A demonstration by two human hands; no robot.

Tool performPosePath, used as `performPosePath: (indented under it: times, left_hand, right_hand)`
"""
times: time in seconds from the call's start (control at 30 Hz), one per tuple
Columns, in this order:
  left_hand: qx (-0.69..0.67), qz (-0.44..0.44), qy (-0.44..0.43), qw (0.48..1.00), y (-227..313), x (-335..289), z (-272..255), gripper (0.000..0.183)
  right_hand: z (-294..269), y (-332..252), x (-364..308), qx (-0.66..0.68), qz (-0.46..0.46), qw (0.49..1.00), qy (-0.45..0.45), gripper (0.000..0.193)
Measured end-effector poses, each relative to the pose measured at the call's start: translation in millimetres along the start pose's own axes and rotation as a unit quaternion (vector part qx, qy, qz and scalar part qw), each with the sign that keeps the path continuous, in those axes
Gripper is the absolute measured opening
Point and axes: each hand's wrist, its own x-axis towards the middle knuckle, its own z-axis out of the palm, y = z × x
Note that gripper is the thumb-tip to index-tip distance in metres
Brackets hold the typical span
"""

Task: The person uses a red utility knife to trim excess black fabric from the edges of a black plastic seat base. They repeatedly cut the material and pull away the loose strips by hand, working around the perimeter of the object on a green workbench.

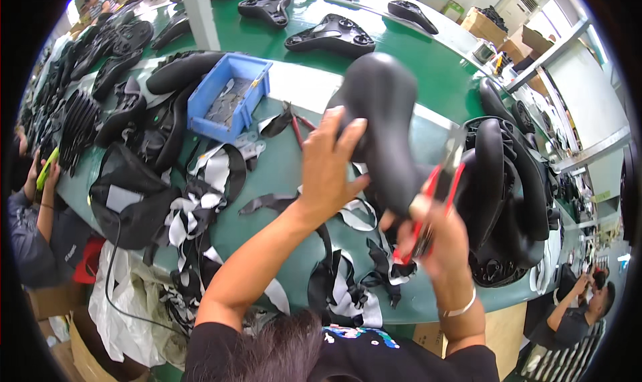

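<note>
A smooth black bicycle saddle (386,124), blurred, stands tilted on end above the table in front of me. My left hand (329,161) is beside its left edge with fingers spread; whether the fingertips touch it is hard to tell. My right hand (438,238) is closed around a red-handled tool (435,198) with a silvery end, too blurred to name exactly. Fingers of that hand also reach the saddle's lower, narrow end. Red-handled pliers (297,128) lie behind my left hand. Black and white trimmed scraps (344,285) are strewn on the table below both hands.
A blue bin (231,98) of small flat pieces stands at the back left. Saddles are piled close on my right (505,195) and at the left (144,121). More saddles (331,34) sit on the green conveyor (428,64). Co-workers are at both sides.
</note>
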Motion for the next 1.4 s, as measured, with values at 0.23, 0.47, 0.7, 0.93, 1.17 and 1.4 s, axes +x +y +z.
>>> performPosePath:
  times: [0.23, 0.47, 0.7, 0.93, 1.17, 1.4]
  left_hand:
    - [-0.486, -0.343, 0.104, 0.797, 16, -9, -61, 0.034]
    - [-0.394, -0.578, -0.163, 0.696, -19, -54, -120, 0.05]
    - [-0.31, -0.514, -0.313, 0.735, -9, -4, -110, 0.036]
    - [-0.251, -0.526, -0.23, 0.78, -17, -41, -112, 0.041]
    - [-0.294, -0.562, -0.095, 0.767, 21, -75, -142, 0.035]
    - [-0.257, -0.525, 0.012, 0.811, 24, -99, -145, 0.045]
  right_hand:
    - [-41, 37, -37, -0.174, -0.142, 0.972, 0.064, 0.017]
    - [-64, 79, -35, -0.561, -0.345, 0.752, -0.023, 0.045]
    - [-49, 32, -6, -0.742, -0.337, 0.551, -0.182, 0.06]
    - [-53, 96, -76, -0.691, -0.161, 0.699, -0.086, 0.064]
    - [-58, 116, -111, -0.539, -0.173, 0.824, -0.003, 0.058]
    - [-5, 92, -8, -0.463, -0.281, 0.841, -0.009, 0.055]
